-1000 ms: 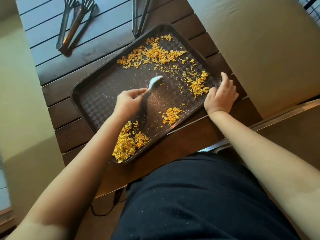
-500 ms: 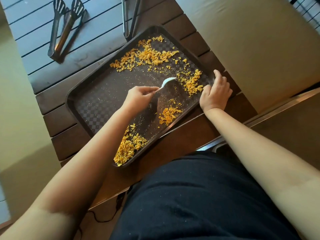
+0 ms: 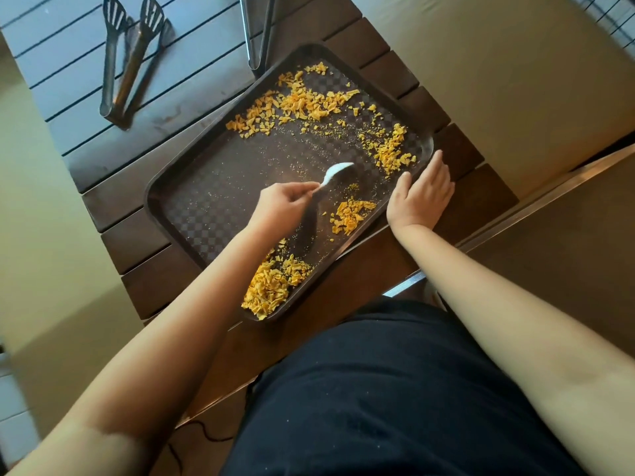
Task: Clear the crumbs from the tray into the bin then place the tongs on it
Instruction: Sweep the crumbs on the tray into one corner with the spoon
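A dark brown checkered tray (image 3: 213, 201) lies slanted on the slatted wooden table. Orange crumbs lie on it: a band along the far side (image 3: 295, 104), a cluster at the right edge (image 3: 391, 152), a small heap near the middle (image 3: 350, 214) and a big pile at the near corner (image 3: 271, 290). My left hand (image 3: 285, 204) grips a white plastic spoon (image 3: 335, 173) over the tray's middle, its bowl pointing right. My right hand (image 3: 421, 194) rests on the tray's right rim, holding it. Metal tongs with slotted heads (image 3: 129, 60) lie on the table at the far left.
A second pair of metal tongs (image 3: 259, 32) lies just beyond the tray's far corner. Beige floor or wall surrounds the table on the left and right. A black cable (image 3: 206, 438) hangs below the table's near edge. No bin is in view.
My left hand has moved the spoon rightwards across the tray, towards the right-edge crumbs. My right hand has stayed on the rim. The view has shifted slightly.
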Motion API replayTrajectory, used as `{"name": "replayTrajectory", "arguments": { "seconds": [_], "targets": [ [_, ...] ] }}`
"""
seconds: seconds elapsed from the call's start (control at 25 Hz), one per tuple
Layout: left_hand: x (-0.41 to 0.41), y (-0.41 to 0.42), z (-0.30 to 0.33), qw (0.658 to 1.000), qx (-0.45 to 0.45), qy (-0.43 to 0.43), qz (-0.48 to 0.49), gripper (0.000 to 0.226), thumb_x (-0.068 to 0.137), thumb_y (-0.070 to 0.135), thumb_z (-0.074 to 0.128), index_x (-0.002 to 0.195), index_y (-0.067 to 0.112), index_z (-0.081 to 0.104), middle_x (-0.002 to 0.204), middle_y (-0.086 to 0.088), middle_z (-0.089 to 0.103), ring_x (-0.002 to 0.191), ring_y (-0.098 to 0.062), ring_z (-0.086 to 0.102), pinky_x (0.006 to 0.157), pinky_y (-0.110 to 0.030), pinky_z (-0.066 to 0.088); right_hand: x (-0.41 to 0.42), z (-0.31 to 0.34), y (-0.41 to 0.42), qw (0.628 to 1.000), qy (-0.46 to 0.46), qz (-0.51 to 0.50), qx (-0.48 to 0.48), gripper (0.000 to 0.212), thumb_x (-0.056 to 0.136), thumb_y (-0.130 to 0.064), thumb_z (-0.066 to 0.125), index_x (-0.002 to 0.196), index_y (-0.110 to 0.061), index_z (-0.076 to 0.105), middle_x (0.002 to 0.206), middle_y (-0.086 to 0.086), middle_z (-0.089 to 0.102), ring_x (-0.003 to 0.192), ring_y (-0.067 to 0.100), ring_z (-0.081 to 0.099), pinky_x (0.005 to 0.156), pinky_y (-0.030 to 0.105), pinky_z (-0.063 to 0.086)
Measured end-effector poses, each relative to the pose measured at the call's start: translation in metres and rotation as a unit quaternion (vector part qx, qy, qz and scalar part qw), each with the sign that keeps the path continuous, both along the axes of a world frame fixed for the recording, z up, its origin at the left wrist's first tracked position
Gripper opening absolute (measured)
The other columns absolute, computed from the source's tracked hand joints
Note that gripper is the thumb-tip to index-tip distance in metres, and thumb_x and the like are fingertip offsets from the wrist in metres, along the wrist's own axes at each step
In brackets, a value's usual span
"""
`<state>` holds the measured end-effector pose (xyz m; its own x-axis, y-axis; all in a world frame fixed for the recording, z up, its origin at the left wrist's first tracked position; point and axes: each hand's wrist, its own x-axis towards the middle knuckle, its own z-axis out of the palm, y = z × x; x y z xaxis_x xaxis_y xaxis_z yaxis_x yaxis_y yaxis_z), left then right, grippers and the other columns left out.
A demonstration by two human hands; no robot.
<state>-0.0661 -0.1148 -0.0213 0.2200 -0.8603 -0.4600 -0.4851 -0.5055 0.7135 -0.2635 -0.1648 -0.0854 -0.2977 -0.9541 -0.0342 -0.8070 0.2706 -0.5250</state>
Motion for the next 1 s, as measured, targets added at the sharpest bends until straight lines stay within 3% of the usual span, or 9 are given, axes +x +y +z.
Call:
{"name": "replayTrajectory", "arguments": {
  "seconds": [0.12,0.24,0.36,0.4,0.52,0.6,0.68,0.84,1.0],
  "targets": [
    [0.001,0.015,-0.004,0.996,0.026,0.024,-0.085,0.021,0.091,0.022,0.055,0.107,0.028,0.069,0.073,0.006,0.069,0.033,0.0,0.032,0.034,-0.013,0.029,0.004,-0.003,0.016,1.0,0.017,0.004,0.005,0.058,0.097,-0.032,0.032,0.147,-0.009,0.015,0.152,0.013,0.026,0.142,0.025,0.018,0.116,0.04,0.006],
    [0.023,0.024,-0.004,0.999,-0.025,0.02,0.025,0.023,0.09,0.024,0.056,0.11,0.025,0.068,0.072,0.014,0.067,0.039,0.005,0.042,0.038,-0.009,0.035,0.005,-0.005,0.022,0.999,0.045,0.008,0.0,0.057,0.097,-0.033,0.029,0.147,-0.009,0.017,0.151,0.013,0.027,0.142,0.024,0.019,0.116,0.041,0.007],
    [0.047,0.018,-0.006,0.993,-0.052,-0.037,0.099,0.028,0.093,0.019,0.051,0.119,0.017,0.063,0.11,0.002,0.067,0.076,0.005,0.057,0.072,-0.013,0.047,0.009,-0.004,0.021,0.998,0.062,-0.001,-0.005,0.057,0.096,-0.033,0.026,0.146,-0.008,0.019,0.15,0.013,0.03,0.141,0.025,0.021,0.115,0.042,0.009],
    [0.048,0.017,-0.005,0.994,-0.048,-0.038,0.088,0.029,0.094,0.017,0.05,0.12,0.017,0.062,0.115,0.0,0.065,0.078,0.002,0.058,0.073,-0.015,0.048,0.01,-0.004,0.02,0.998,0.063,-0.004,-0.006,0.057,0.096,-0.033,0.026,0.146,-0.008,0.02,0.15,0.013,0.03,0.141,0.025,0.022,0.115,0.043,0.01],
    [0.033,0.03,-0.003,1.0,-0.022,-0.006,0.009,0.029,0.094,0.016,0.049,0.119,0.019,0.063,0.11,-0.002,0.067,0.06,0.004,0.059,0.052,-0.017,0.05,0.011,-0.005,0.02,0.998,0.067,-0.012,-0.015,0.056,0.095,-0.031,0.027,0.145,-0.007,0.023,0.149,0.014,0.033,0.14,0.026,0.024,0.115,0.044,0.011],
    [0.025,0.046,-0.004,0.998,0.002,0.016,-0.054,0.029,0.094,0.015,0.047,0.118,0.021,0.063,0.105,-0.003,0.068,0.048,0.006,0.056,0.037,-0.009,0.037,0.012,-0.005,0.02,0.997,0.069,-0.016,-0.016,0.056,0.095,-0.031,0.027,0.145,-0.007,0.023,0.148,0.013,0.034,0.14,0.026,0.024,0.115,0.044,0.011],
    [0.025,0.051,-0.004,0.997,0.009,0.04,-0.07,0.028,0.094,0.015,0.048,0.117,0.021,0.064,0.097,-0.001,0.069,0.036,0.005,0.046,0.036,-0.009,0.032,0.013,-0.005,0.019,0.997,0.069,-0.018,-0.018,0.056,0.095,-0.03,0.028,0.145,-0.007,0.023,0.148,0.013,0.034,0.14,0.026,0.024,0.115,0.044,0.011],
    [0.034,0.015,0.002,0.999,-0.029,0.027,-0.026,0.027,0.093,0.015,0.049,0.113,0.022,0.066,0.077,0.008,0.068,0.034,0.002,0.035,0.035,-0.013,0.031,0.012,-0.004,0.019,0.997,0.071,-0.017,-0.017,0.055,0.096,-0.03,0.03,0.145,-0.007,0.023,0.148,0.013,0.034,0.14,0.026,0.024,0.115,0.043,0.011],
    [0.019,-0.01,0.007,0.99,-0.033,-0.04,-0.133,0.03,0.092,0.016,0.048,0.11,0.03,0.067,0.091,0.003,0.068,0.043,-0.004,0.04,0.04,-0.016,0.035,0.012,-0.003,0.019,0.997,0.068,-0.019,-0.023,0.056,0.095,-0.029,0.03,0.145,-0.006,0.023,0.148,0.014,0.035,0.14,0.027,0.024,0.114,0.044,0.011]
  ]
}}
